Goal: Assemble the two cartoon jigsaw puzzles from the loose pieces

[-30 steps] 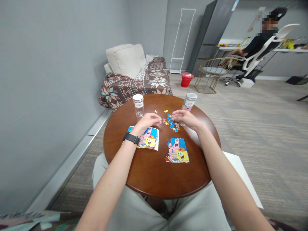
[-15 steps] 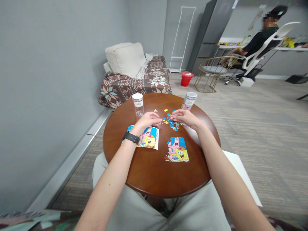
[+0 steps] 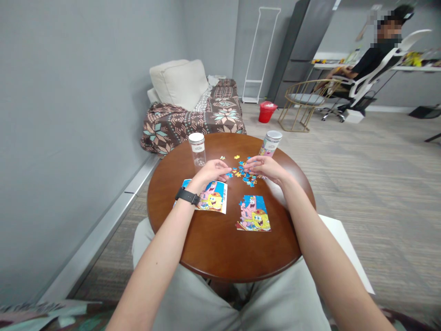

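My left hand (image 3: 214, 170), with a black watch on its wrist, pinches a blue jigsaw puzzle piece (image 3: 229, 175) between thumb and fingertips. At the loose pile of mostly blue and yellow puzzle pieces (image 3: 248, 178), the fingers of my right hand (image 3: 264, 166) are curled together; whatever they hold is hidden. Nearer to me lies a partly joined puzzle (image 3: 255, 214) showing a pink and a yellow cartoon figure, its left edge uneven. A printed picture sheet (image 3: 217, 197) with the same figures lies under my left wrist, partly covered.
On the round brown table (image 3: 213, 243), a clear lidded jar (image 3: 198, 149) stands back left and a labelled jar (image 3: 271, 143) back right. Stray yellow pieces lie behind the pile. Beyond are a covered sofa (image 3: 206, 115), a red bin (image 3: 267, 112) and a seated person (image 3: 370, 59).
The piece in my left hand has turned, from a thin pale edge to its blue face. My right hand stays at the pile almost unmoved.
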`<move>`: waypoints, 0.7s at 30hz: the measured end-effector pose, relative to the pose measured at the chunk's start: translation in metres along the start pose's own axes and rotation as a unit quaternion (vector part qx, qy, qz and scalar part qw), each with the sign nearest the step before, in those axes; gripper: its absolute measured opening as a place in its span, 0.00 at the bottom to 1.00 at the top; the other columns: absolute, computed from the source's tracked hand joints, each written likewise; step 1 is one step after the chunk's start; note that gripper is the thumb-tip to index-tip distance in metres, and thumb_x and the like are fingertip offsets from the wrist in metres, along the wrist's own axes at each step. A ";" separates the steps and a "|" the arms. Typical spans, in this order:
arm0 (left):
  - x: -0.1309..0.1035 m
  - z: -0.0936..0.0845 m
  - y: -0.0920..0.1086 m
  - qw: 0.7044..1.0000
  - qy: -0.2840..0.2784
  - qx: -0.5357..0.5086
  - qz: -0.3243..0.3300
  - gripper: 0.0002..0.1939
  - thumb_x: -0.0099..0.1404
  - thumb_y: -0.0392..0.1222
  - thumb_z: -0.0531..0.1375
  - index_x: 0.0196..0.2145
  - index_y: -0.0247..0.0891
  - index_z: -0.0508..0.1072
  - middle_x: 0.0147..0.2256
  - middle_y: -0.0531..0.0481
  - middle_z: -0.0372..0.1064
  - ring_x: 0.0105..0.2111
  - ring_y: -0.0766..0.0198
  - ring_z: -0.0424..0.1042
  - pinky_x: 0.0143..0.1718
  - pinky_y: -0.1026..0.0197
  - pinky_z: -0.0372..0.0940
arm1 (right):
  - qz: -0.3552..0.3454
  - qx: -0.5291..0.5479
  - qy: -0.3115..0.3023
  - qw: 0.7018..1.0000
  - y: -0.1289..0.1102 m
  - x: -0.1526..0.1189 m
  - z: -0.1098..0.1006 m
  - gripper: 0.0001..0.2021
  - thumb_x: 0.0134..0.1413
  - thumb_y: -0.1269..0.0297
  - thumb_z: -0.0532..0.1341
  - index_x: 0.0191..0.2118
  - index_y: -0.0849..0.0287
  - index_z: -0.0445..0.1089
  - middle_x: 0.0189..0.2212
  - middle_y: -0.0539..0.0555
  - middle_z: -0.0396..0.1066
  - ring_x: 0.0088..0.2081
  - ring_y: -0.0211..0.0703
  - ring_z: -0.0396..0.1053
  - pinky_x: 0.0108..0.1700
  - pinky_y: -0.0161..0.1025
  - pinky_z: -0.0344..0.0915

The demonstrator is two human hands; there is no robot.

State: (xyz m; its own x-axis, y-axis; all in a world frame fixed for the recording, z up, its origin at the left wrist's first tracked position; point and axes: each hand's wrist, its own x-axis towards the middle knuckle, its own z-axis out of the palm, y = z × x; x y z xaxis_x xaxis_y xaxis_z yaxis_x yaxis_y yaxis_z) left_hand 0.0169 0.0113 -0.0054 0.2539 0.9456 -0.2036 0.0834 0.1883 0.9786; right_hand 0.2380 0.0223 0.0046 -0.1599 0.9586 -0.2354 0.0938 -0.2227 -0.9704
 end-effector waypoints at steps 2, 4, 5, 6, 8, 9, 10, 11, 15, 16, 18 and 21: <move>-0.001 0.000 0.001 1.000 0.001 -0.010 -0.007 0.10 0.57 0.34 0.67 0.33 0.33 0.67 0.23 0.53 0.71 0.24 0.69 0.74 0.28 0.67 0.68 | 0.005 0.002 0.000 1.000 0.000 0.000 0.000 0.10 0.50 0.85 0.60 0.34 0.63 0.69 0.32 0.57 0.79 0.31 0.38 0.77 0.34 0.32 0.73; -0.001 0.000 0.001 1.000 0.000 -0.018 -0.003 0.12 0.55 0.31 0.68 0.33 0.33 0.67 0.25 0.52 0.72 0.24 0.69 0.74 0.30 0.66 0.68 | 0.008 0.002 -0.006 1.000 0.001 0.001 -0.001 0.08 0.50 0.82 0.62 0.33 0.63 0.69 0.31 0.57 0.79 0.30 0.38 0.76 0.34 0.31 0.73; -0.001 0.000 0.000 1.000 -0.001 -0.019 0.001 0.13 0.54 0.30 0.68 0.33 0.32 0.67 0.26 0.52 0.72 0.25 0.69 0.74 0.30 0.66 0.69 | 0.008 0.002 -0.013 1.000 0.002 0.002 -0.002 0.08 0.49 0.81 0.64 0.33 0.63 0.69 0.31 0.57 0.78 0.29 0.37 0.75 0.34 0.31 0.73; -0.001 0.000 0.000 1.000 -0.002 -0.021 0.005 0.14 0.53 0.30 0.69 0.33 0.32 0.68 0.26 0.52 0.73 0.25 0.69 0.74 0.30 0.66 0.69 | 0.008 0.001 -0.021 1.000 0.003 0.003 -0.002 0.07 0.49 0.80 0.65 0.33 0.63 0.69 0.30 0.57 0.78 0.29 0.36 0.75 0.33 0.30 0.72; -0.001 0.000 -0.001 1.000 -0.006 -0.027 0.006 0.14 0.52 0.31 0.70 0.33 0.32 0.68 0.27 0.51 0.73 0.26 0.69 0.74 0.32 0.66 0.69 | 0.004 -0.001 -0.037 0.999 0.005 0.004 -0.003 0.07 0.49 0.78 0.66 0.33 0.63 0.70 0.28 0.55 0.77 0.26 0.34 0.73 0.30 0.29 0.71; -0.001 0.000 -0.001 0.999 -0.007 -0.033 0.004 0.14 0.52 0.32 0.70 0.33 0.32 0.69 0.27 0.50 0.73 0.27 0.69 0.75 0.33 0.66 0.69 | 0.001 -0.005 -0.041 0.999 0.006 0.005 -0.003 0.06 0.48 0.76 0.66 0.33 0.63 0.70 0.28 0.54 0.76 0.25 0.33 0.71 0.27 0.28 0.69; 0.000 0.000 -0.001 0.999 -0.007 -0.038 0.000 0.13 0.53 0.33 0.70 0.32 0.32 0.69 0.27 0.50 0.73 0.27 0.69 0.75 0.33 0.66 0.69 | -0.001 -0.012 -0.044 0.999 0.007 0.006 -0.004 0.06 0.48 0.75 0.67 0.33 0.63 0.70 0.26 0.53 0.76 0.23 0.31 0.69 0.24 0.27 0.66; 0.000 0.000 -0.001 0.999 -0.008 -0.040 -0.003 0.13 0.54 0.34 0.70 0.32 0.31 0.69 0.26 0.50 0.73 0.28 0.69 0.75 0.34 0.66 0.69 | -0.002 -0.022 -0.047 0.999 0.007 0.006 -0.004 0.07 0.48 0.74 0.67 0.34 0.63 0.70 0.24 0.51 0.74 0.20 0.30 0.66 0.21 0.26 0.63; 0.001 -0.001 -0.001 1.000 -0.010 -0.005 -0.005 0.11 0.56 0.37 0.68 0.33 0.32 0.69 0.25 0.52 0.72 0.24 0.69 0.73 0.29 0.66 0.67 | -0.010 -0.056 -0.061 0.997 0.008 0.007 -0.004 0.08 0.48 0.67 0.68 0.32 0.63 0.71 0.17 0.45 0.65 0.14 0.24 0.52 0.15 0.26 0.48; 0.002 -0.001 -0.001 1.000 -0.012 0.006 -0.002 0.11 0.56 0.37 0.68 0.33 0.33 0.69 0.24 0.52 0.72 0.23 0.69 0.73 0.28 0.66 0.67 | -0.014 -0.061 -0.065 0.996 0.008 0.007 -0.004 0.09 0.47 0.65 0.69 0.32 0.63 0.71 0.16 0.44 0.63 0.14 0.24 0.51 0.15 0.26 0.46; 0.001 -0.002 -0.001 1.000 -0.016 0.022 0.005 0.12 0.54 0.35 0.69 0.33 0.32 0.70 0.25 0.52 0.72 0.23 0.70 0.72 0.27 0.66 0.66 | -0.024 -0.070 -0.065 0.995 0.008 0.007 -0.004 0.10 0.46 0.63 0.69 0.31 0.64 0.71 0.15 0.42 0.60 0.14 0.24 0.50 0.15 0.27 0.43; 0.000 -0.001 -0.001 0.999 -0.016 0.028 0.012 0.15 0.49 0.29 0.70 0.34 0.32 0.70 0.25 0.53 0.71 0.23 0.70 0.72 0.28 0.66 0.66 | -0.033 -0.077 -0.053 0.995 0.010 0.009 -0.004 0.11 0.44 0.63 0.70 0.31 0.64 0.71 0.16 0.42 0.60 0.16 0.25 0.50 0.16 0.27 0.43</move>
State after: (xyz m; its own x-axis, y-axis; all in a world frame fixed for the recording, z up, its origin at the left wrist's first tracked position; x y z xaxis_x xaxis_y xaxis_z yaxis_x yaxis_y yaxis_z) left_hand 0.0155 0.0117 -0.0061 0.2880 0.9403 -0.1815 0.1303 0.1492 0.9802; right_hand 0.2416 0.0294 -0.0066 -0.2723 0.9444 -0.1842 0.2271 -0.1230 -0.9661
